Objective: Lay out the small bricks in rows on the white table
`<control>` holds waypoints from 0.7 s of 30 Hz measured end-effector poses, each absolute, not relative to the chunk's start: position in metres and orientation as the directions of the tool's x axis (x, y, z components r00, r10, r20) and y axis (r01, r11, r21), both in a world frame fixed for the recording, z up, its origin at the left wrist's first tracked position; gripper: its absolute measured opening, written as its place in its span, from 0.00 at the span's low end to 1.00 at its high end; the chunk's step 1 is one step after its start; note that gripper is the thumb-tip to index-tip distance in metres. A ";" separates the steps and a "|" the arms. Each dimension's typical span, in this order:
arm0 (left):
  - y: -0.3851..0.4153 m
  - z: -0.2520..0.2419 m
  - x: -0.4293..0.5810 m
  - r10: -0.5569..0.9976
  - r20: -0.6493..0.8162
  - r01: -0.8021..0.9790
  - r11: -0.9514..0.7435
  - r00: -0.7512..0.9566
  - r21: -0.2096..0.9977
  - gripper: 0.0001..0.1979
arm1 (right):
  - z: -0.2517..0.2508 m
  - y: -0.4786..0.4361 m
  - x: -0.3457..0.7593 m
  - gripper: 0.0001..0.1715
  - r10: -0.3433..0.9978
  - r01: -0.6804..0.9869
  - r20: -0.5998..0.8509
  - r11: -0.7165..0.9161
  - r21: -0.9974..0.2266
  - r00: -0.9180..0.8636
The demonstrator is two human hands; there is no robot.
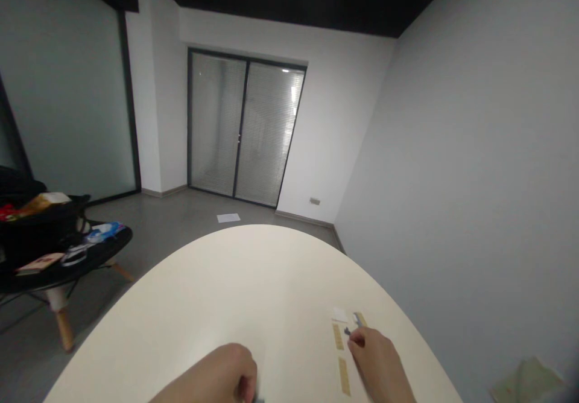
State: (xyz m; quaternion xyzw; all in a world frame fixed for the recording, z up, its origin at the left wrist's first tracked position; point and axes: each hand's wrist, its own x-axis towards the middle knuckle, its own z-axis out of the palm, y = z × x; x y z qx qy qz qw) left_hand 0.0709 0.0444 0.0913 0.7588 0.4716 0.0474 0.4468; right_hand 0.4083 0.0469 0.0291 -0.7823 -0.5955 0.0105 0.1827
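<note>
My right hand rests on the round cream table near its right side, fingers pinched on a small blue-grey object at the fingertips. Around it lie thin tan strips and a small white square piece. My left hand sits at the table's near edge, curled into a loose fist, with a small dark thing barely showing under the fingers at the frame's bottom; I cannot make out what it is.
A low black table on wooden legs stands at the left, loaded with a black bag, packets and a card. A sheet of paper lies on the grey floor before the glass doors. A greenish cloth shows bottom right.
</note>
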 end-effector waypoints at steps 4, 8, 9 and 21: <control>0.046 0.087 0.069 0.759 -0.330 0.674 -0.188 0.561 0.714 0.05 | 0.033 0.047 0.406 0.14 0.953 0.928 0.125 -0.229 -0.292 0.275; 0.042 0.077 0.067 0.800 -0.266 0.669 -0.213 0.538 0.712 0.06 | 0.034 0.047 0.405 0.16 0.959 0.931 0.113 -0.217 -0.294 0.260; 0.040 0.074 0.066 0.814 -0.230 0.653 -0.222 0.533 0.724 0.06 | 0.034 0.047 0.405 0.17 0.959 0.931 0.112 -0.218 -0.291 0.260; 0.045 0.062 0.053 0.807 -0.090 0.548 -0.309 0.584 0.777 0.13 | 0.030 0.049 0.403 0.16 0.930 0.926 0.245 -0.186 -0.329 0.274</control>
